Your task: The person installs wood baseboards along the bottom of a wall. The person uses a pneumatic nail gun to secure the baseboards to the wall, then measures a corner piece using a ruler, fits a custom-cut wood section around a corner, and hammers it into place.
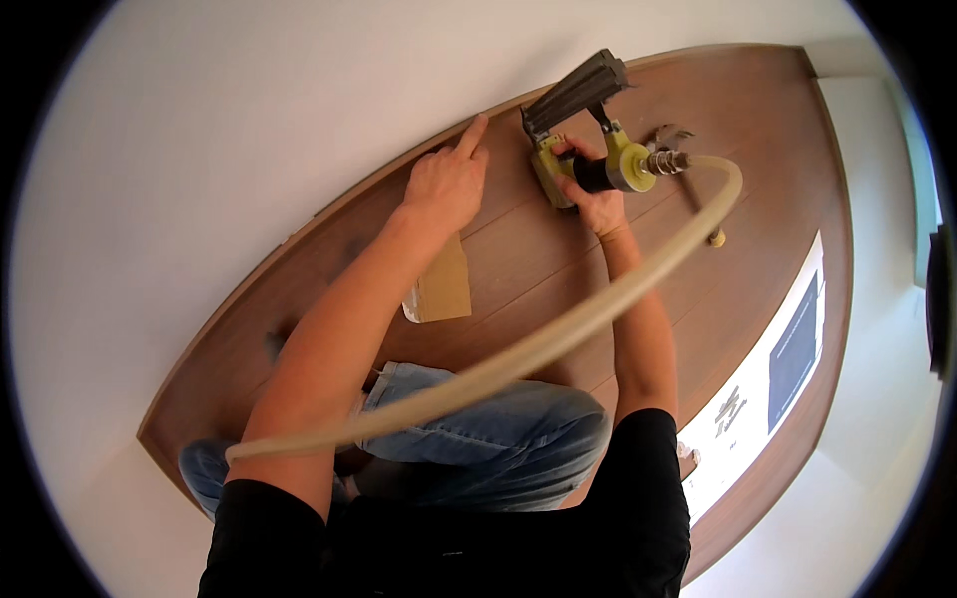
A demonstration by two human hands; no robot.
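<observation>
My right hand (598, 204) is wrapped round the black grip of a yellow-green pneumatic nail gun (634, 165). The gun's long dark magazine (583, 92) reaches up toward the wall, and its nose is close to the wooden baseboard (374, 180). A beige air hose (558, 344) runs from the metal coupling in a wide arc across my lap and over my left forearm. To the left of the gun, my left hand (446, 186) presses on the baseboard with its index finger stretched out. It holds nothing; its other fingers are partly bent.
A hammer (695, 194) lies on the brown plank floor (543, 244), right of the gun. Brown cardboard (445, 284) rests below my left hand. At the right is a white sheet (743, 399) with a dark panel and small dark pieces on it. The white wall (249, 130) borders the baseboard.
</observation>
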